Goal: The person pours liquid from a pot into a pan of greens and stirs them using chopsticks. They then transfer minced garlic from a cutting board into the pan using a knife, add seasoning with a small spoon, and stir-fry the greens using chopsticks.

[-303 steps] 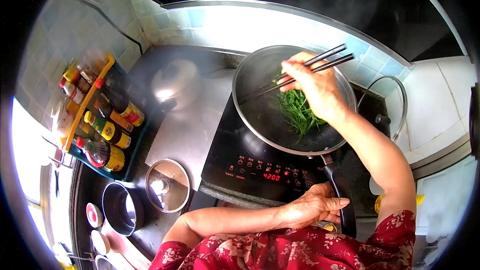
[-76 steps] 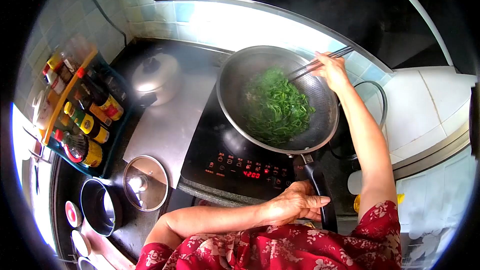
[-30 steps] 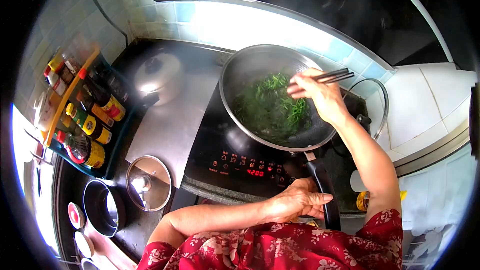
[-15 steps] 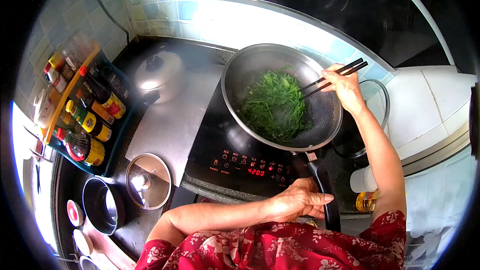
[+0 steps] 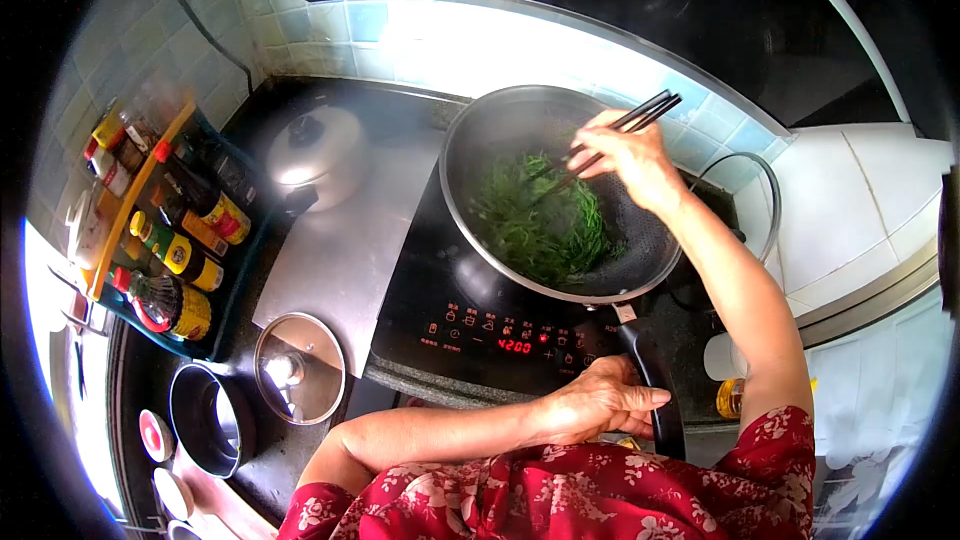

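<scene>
A steaming wok (image 5: 655,240) stands on the black induction cooker (image 5: 420,340), whose display glows red. Leafy greens (image 5: 575,240) lie in the bottom of the wok. My left hand (image 5: 600,400) is closed around the wok's black handle (image 5: 650,370). Above the right part of the wok, my right hand (image 5: 630,162) grips a pair of black chopsticks (image 5: 648,112). Their tips reach down into the greens, where steam partly blurs them.
A glass lid (image 5: 325,380) and a dark pot (image 5: 240,430) sit at the left. Behind them is a rack of sauce bottles (image 5: 185,255). A lidded silver pot (image 5: 325,155) stands at the back left. An oil bottle (image 5: 732,398) is under my right arm.
My right hand has moved left over the wok with the chopsticks, whose tips are now further into the greens. The greens have shifted, and more steam rises. My left hand stays on the handle.
</scene>
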### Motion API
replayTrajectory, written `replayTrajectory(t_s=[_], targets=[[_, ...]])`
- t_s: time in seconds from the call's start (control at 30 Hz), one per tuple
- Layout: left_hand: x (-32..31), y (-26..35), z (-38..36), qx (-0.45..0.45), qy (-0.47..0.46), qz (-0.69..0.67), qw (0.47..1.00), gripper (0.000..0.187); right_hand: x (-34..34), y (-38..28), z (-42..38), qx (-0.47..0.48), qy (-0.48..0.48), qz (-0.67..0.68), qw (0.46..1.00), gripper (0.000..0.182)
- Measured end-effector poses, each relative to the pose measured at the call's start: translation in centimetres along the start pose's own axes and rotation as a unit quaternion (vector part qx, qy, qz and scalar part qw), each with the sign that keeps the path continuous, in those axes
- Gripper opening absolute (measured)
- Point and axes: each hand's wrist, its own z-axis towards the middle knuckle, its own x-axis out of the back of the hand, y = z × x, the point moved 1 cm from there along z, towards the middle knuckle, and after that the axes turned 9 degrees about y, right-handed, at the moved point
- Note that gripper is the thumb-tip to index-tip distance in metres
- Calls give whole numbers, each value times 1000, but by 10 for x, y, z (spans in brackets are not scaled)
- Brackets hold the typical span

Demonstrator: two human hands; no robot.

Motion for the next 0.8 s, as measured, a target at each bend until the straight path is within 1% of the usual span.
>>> replayTrajectory(t_s=[0.03,0.07,0.13,0.2,0.23,0.27,0.33,0.37,0.4,0.47,0.5,0.53,0.6,0.63,0.67,0.73,0.8], targets=[[1,-1,1,-1,-1,0,1000,31,14,3,8,29,31,-17,999,9],[2,-3,3,3,8,4,1000,32,23,6,16,47,76,-74,993,10],[2,-2,3,7,19,9,1000,34,16,10,15,51,86,-48,994,11],[0,0,1,16,14,4,1000,35,0,9,-2,51,24,-67,996,11],[1,0,3,17,13,4,1000,35,-1,7,-9,44,-25,-32,998,12],[2,-1,4,17,10,10,1000,35,7,4,-7,42,-24,-33,998,12],[2,0,3,16,6,17,1000,35,37,-1,4,3,55,-138,989,14],[0,1,1,9,-3,9,1000,35,50,4,11,50,60,-134,988,15],[-1,2,0,2,-12,1,1000,35,45,7,11,51,60,-134,988,15],[4,-1,4,11,-1,10,1000,35,23,13,4,69,35,-82,994,16],[6,-3,6,20,10,17,1000,36,9,2,-8,28,12,-87,996,17],[5,-2,5,21,10,17,1000,36,2,-3,-16,24,-30,-79,996,17],[3,0,2,29,24,23,999,36,12,-9,-14,9,-6,-86,996,15],[4,0,2,28,24,24,999,36,21,-14,-12,31,27,-133,990,13],[4,-1,2,14,10,18,1000,35,37,-5,-4,31,64,-130,989,11],[3,-1,2,-2,-3,11,1000,34,36,-4,-10,57,94,-166,980,12],[3,0,0,16,21,19,999,35,26,-13,-25,50,24,-152,987,13]])
